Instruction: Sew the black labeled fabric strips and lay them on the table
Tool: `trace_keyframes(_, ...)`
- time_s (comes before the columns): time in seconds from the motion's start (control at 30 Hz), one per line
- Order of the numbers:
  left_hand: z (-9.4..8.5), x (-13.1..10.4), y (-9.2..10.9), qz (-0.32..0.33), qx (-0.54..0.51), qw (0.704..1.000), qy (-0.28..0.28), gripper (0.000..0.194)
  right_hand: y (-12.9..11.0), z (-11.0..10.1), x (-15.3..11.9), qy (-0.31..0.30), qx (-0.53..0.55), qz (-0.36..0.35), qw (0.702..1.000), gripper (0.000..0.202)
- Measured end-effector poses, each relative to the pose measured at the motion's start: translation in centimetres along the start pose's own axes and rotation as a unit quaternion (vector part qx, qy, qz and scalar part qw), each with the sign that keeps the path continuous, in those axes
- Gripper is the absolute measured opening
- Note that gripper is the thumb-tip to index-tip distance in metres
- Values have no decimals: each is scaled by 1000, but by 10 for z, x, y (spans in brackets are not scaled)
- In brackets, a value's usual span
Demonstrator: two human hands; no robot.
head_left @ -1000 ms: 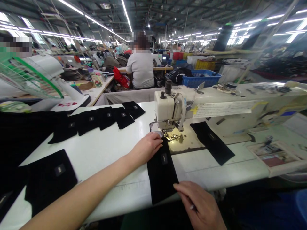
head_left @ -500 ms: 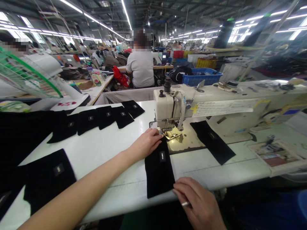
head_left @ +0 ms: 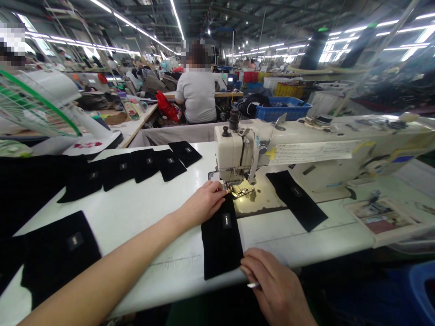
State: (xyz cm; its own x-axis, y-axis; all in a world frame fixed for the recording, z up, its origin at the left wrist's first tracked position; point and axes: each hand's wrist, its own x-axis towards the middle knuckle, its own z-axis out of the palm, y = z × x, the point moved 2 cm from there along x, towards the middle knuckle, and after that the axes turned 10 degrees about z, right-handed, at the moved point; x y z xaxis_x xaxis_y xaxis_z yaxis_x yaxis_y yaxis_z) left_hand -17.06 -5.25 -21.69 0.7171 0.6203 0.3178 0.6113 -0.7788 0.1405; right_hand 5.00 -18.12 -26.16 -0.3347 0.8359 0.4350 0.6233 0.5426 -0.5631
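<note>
A black fabric piece (head_left: pixel 221 253) with a small white-lettered label (head_left: pixel 226 221) lies in front of the sewing machine (head_left: pixel 234 156), its far end by the presser foot. My left hand (head_left: pixel 208 199) is closed on that far end, fingertips close to the needle area. My right hand (head_left: pixel 273 280) is closed at the near right corner of the same piece, thumb and fingers pinching its edge. A small pale, shiny object (head_left: pixel 253 285) pokes out from under the right hand's fingers; its kind is not clear.
Another labelled black piece (head_left: pixel 297 201) lies right of the needle. Several overlapping black pieces (head_left: pixel 147 165) run along the table's left rear, and a larger one (head_left: pixel 64 253) lies near my left forearm. A parts tray (head_left: pixel 380 217), a fan (head_left: pixel 44 99) and a seated person (head_left: pixel 196 95) are around.
The whole view has shifted slightly, so things appear a little further left. Both hands keep their places on the black fabric piece, with no clear movement of it.
</note>
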Motion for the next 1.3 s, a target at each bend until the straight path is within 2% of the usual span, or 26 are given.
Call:
trace_keyframes(0.17,-1,1,-1,2,7,1000,1,27,-5,-8,9,-52,-22,-6,998,30)
trace_keyframes(0.33,-1,3,-6,4,23,1000,-9,26,-10,-12,16,-44,-40,-15,998,30)
trace_keyframes(0.43,-2,3,-2,-6,40,999,-25,25,-10,-13,14,-40,-53,-28,997,29)
trace_keyframes(0.53,-8,-4,22,-13,48,998,-28,25,-10,-14,10,-36,-65,-45,996,27)
trace_keyframes(0.7,-19,-32,92,105,-71,990,-55,18,-8,-18,7,-30,-63,-55,996,33)
trace_keyframes(0.8,-21,-48,114,129,-88,987,-45,23,-7,-18,6,-32,-64,-47,996,37)
trace_keyframes(0.93,-21,-54,114,125,-73,989,-32,28,-7,-18,7,-41,-63,-37,997,37)
trace_keyframes(1.3,-20,-47,100,124,-87,988,-36,29,-5,-14,22,-65,-58,2,996,39)
